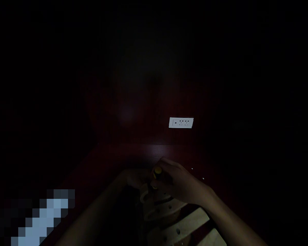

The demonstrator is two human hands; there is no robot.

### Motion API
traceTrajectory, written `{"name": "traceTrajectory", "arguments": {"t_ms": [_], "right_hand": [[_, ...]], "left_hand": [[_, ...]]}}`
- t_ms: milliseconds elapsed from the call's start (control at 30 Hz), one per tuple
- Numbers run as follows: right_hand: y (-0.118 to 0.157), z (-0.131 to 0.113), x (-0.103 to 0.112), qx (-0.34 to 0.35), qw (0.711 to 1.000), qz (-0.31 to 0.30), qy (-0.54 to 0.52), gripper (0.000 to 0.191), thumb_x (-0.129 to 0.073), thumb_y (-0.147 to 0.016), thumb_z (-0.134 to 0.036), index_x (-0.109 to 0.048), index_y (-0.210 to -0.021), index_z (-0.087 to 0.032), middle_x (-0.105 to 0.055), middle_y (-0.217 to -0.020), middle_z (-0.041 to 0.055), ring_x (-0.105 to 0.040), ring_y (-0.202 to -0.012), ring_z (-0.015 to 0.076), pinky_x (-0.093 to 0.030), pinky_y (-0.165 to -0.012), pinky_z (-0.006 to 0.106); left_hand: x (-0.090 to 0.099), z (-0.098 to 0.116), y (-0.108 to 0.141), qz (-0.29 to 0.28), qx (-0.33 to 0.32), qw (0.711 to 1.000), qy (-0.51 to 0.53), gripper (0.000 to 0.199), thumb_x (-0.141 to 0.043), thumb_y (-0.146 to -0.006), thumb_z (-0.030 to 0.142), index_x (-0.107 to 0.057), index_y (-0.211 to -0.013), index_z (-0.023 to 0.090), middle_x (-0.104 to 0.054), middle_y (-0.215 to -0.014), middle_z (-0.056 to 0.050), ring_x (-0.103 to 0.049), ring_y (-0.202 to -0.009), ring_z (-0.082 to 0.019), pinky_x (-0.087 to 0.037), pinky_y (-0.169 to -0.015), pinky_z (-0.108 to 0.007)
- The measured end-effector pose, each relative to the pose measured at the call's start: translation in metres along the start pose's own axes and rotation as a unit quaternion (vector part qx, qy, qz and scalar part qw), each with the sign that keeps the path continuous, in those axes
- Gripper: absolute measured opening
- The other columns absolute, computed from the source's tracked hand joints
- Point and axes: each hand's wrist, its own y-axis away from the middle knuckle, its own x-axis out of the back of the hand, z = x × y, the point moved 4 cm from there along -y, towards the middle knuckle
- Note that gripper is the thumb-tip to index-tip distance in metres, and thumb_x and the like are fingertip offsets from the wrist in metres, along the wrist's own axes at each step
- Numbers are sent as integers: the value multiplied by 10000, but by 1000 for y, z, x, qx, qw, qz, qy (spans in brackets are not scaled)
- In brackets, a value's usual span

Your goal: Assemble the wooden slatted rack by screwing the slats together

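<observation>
Since pretty much everything is swallowed by the dark, only the middle bit can be made out properly. A yellow-and-black handle [157, 171] is gripped in the right hand [173, 179], with the fingers curled round it and the yellow end left showing on the thumb side; whatever is below it can't really be seen. Right under that hand, and running back toward the wearer, a slatted wooden piece [190, 223] is seen, its pale slats dotted with dark holes and a curved bit poking up at its far left. Just beside that curve, the left hand [137, 177] is placed, but it's so shadowed that its grip can't be told. To the right of the right hand, 2 tiny white bits [192, 168] are spotted on the dark red tabletop [110, 157]. Farther back, 1 white socket plate [181, 122] is mounted on the reddish wall [143, 126].
</observation>
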Motion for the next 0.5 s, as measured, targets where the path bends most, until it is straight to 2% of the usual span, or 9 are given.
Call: {"name": "traceTrajectory", "arguments": {"t_ms": [100, 200, 300, 367, 500], "right_hand": [[-2, -2, -2, 3, 1000, 24, -17, 336, -604, -884, -336, -580, -1199, -221, -621, -1113, 68, -592, -889, 160, -485, -762, 278], [-3, -10, 0, 1, 1000, 18, -23, 438, -569, -909, -283, -502, -1342, -277, -621, -1197, 55, -614, -890, 151, -509, -773, 288], [-4, -23, 6, 17, 1000, -12, -5, 415, -523, -925, -217, -524, -1337, -268, -630, -1211, 48, -623, -938, 155, -510, -815, 293], [-5, -31, 13, 24, 999, -30, 17, 428, -488, -928, -170, -512, -1350, -241, -641, -1200, 55, -623, -982, 162, -497, -846, 291], [-7, -40, 27, 18, 994, -81, 70, 393, -455, -924, -131, -530, -1303, -204, -682, -1069, 59, -641, -931, 165, -485, -798, 265]], "left_hand": [[-1, 11, -1, 16, -7, 1000, -11, 252, -560, -942, 340, -607, -1052, 119, -626, -1005, -55, -627, -839, -183, -539, -731, -342], [-3, 20, -2, 35, -19, 999, -17, 257, -606, -910, 332, -607, -1065, 127, -618, -1022, -58, -615, -875, -193, -524, -766, -347], [-4, 26, -2, 44, -27, 998, -21, 229, -695, -831, 313, -638, -960, 133, -614, -924, -31, -593, -860, -195, -491, -772, -309], [-3, 28, -1, 44, -27, 998, -24, 181, -678, -839, 300, -645, -919, 141, -610, -885, -23, -590, -857, -194, -480, -765, -297], [-3, 32, 2, 42, -22, 998, -33, 203, -610, -899, 294, -627, -1038, 146, -627, -992, -45, -608, -904, -207, -501, -777, -332]]}}
